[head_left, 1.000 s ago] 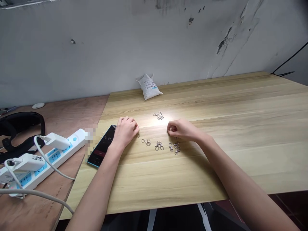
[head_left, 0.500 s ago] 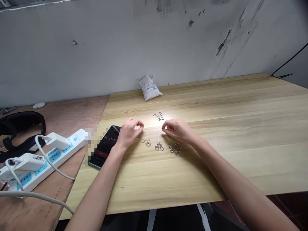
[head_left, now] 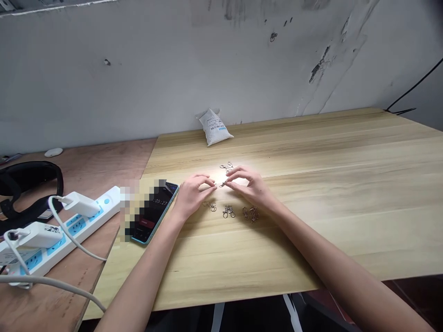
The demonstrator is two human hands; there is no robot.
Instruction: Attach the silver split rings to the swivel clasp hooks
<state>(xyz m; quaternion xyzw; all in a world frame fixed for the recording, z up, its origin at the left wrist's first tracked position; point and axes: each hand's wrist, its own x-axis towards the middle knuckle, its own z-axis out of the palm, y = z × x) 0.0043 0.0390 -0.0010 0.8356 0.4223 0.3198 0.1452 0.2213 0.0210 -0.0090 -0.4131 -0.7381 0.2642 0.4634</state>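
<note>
My left hand (head_left: pixel 194 193) pinches a small metal ring between thumb and forefinger. My right hand (head_left: pixel 247 184) pinches a small metal clasp, and the two pinches nearly meet over the light wooden table (head_left: pixel 311 193). Loose rings (head_left: pixel 210 205) lie just below my left fingers. A clasp pair (head_left: pixel 228 211) and more clasps (head_left: pixel 251 214) lie below my right hand. A further heap of joined clasps (head_left: pixel 226 167) rests just beyond my fingers.
A phone (head_left: pixel 154 212) showing a timer lies left of my left hand. A white power strip (head_left: pixel 55 230) with plugged chargers and cables sits on the brown table at left, beside a black strap (head_left: pixel 27 180). A small white bag (head_left: pixel 213 127) leans by the wall.
Both hands lifted from the table and moved inward toward each other, each carrying a small metal piece, until their fingertips nearly touch.
</note>
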